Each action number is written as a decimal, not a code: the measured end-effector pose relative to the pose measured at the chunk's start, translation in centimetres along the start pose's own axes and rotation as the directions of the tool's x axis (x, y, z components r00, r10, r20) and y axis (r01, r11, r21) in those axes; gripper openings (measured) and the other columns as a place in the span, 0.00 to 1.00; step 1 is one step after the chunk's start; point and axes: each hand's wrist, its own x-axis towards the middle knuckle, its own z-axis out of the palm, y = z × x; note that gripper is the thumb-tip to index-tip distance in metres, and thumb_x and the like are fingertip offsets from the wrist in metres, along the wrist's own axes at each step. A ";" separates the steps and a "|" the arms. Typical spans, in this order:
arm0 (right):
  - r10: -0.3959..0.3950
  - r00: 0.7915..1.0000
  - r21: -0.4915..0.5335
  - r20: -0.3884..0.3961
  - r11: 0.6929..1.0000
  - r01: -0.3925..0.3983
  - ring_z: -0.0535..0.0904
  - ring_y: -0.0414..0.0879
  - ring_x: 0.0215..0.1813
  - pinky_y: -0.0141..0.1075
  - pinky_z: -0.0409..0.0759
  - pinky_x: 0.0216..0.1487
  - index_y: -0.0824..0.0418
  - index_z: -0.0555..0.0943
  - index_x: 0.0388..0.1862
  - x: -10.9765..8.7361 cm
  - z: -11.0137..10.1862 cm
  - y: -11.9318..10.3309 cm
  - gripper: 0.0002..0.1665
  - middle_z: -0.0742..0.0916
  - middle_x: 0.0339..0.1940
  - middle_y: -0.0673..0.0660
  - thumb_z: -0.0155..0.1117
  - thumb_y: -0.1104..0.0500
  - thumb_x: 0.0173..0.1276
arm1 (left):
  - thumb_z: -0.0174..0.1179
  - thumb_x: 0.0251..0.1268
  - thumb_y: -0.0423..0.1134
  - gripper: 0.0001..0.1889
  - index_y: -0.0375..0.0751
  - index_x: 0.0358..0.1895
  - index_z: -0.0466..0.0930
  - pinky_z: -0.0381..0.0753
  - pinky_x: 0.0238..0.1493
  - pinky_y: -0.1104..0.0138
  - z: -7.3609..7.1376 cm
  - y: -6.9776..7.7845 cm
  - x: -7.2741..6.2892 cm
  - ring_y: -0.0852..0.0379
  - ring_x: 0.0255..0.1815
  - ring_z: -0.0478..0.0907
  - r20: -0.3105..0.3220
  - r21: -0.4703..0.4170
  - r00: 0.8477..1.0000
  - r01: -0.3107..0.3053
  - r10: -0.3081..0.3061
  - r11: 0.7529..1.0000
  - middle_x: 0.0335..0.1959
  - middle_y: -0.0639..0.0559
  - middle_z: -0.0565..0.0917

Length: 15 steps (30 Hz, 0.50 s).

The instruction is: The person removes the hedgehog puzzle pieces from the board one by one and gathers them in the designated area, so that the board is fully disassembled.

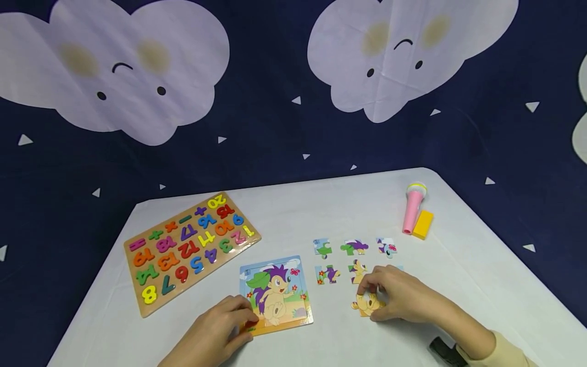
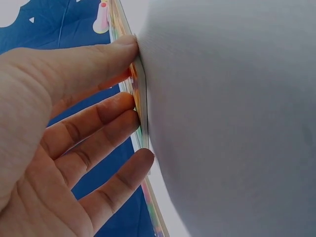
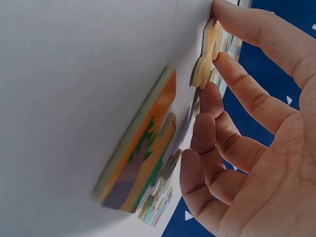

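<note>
My left hand (image 1: 215, 329) is at the near left corner of a square puzzle board (image 1: 289, 324) with a purple-haired hedgehog picture. Its thumb and fingers hold the board's edges, as the left wrist view also shows. To the right, my right hand (image 1: 405, 298) pinches a yellow-orange puzzle piece (image 1: 367, 304) between thumb and fingers, low over the white table. Several loose pieces lie in rows beyond it, among them a green-and-blue piece (image 1: 323, 247) and a purple-and-green piece (image 1: 354, 247). An orange-and-green piece (image 3: 143, 158) beside the right hand is hidden by it in the head view.
At the left lies a wooden number board (image 1: 192, 250) with colourful digits. A pink toy microphone (image 1: 413, 208) and a yellow block (image 1: 423, 225) are at the back right. Behind the white table (image 1: 293, 214) hangs a dark blue cloth (image 1: 270, 127) with clouds.
</note>
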 end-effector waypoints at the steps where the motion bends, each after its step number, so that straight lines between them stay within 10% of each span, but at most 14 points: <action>1: 0.002 1.000 -0.005 0.000 1.000 -0.002 0.70 0.37 0.43 0.30 0.67 0.39 0.36 0.86 0.45 0.0 0.0 0.0 0.26 0.79 0.38 0.38 0.89 0.50 0.49 | 0.78 0.64 0.47 0.12 0.55 0.49 0.93 0.91 0.50 0.69 0.0 0.0 0.0 0.66 0.45 0.76 -0.001 0.003 1.000 -0.002 0.002 1.000 0.48 0.63 0.83; 15: -0.071 0.996 -0.031 -0.046 0.997 0.069 0.75 0.35 0.41 0.31 0.75 0.41 0.42 0.88 0.45 2.4 -0.5 -2.7 0.19 0.83 0.36 0.39 0.86 0.45 0.57 | 0.79 0.63 0.49 0.16 0.53 0.52 0.93 0.91 0.56 0.62 -0.8 0.0 -0.1 0.63 0.50 0.80 -0.014 0.014 1.000 -0.006 0.006 1.000 0.52 0.62 0.84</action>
